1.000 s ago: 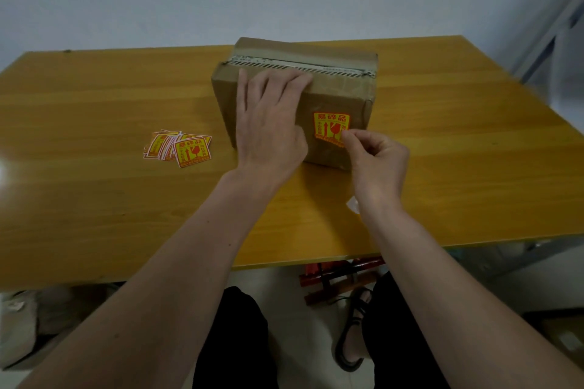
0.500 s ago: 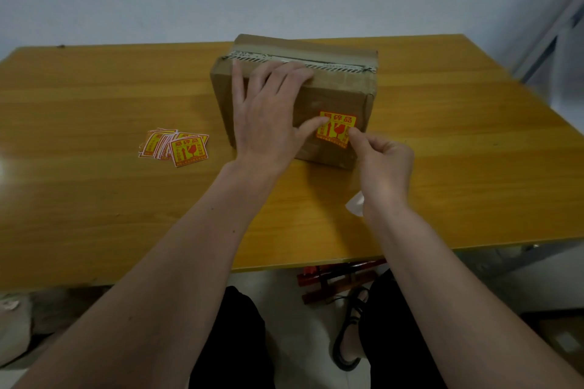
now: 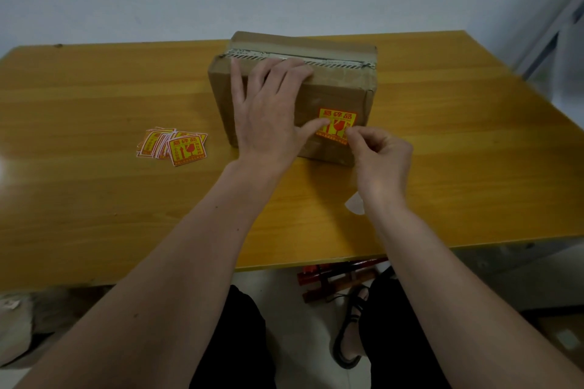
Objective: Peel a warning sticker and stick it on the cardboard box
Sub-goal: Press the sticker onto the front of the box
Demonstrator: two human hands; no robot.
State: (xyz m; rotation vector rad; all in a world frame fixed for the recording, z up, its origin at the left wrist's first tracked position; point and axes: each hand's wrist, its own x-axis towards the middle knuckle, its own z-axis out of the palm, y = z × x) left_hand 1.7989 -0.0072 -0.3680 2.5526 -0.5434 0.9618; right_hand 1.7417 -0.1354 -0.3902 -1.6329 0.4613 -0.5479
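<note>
A brown cardboard box stands on the table, taped along its top. A red and yellow warning sticker lies against the box's front face, low on the right. My left hand rests flat on the box with fingers spread, its thumb pressing the sticker's left edge. My right hand has thumb and forefinger pinched at the sticker's lower right corner.
A loose pile of several more warning stickers lies on the yellow wooden table, left of the box. A white backing paper sits on the table, partly hidden by my right wrist. My legs and a sandal show below the table's front edge.
My left thumb has swung out onto the sticker's left edge. The sticker now lies flatter on the box front, with my right fingers still at its lower right corner.
</note>
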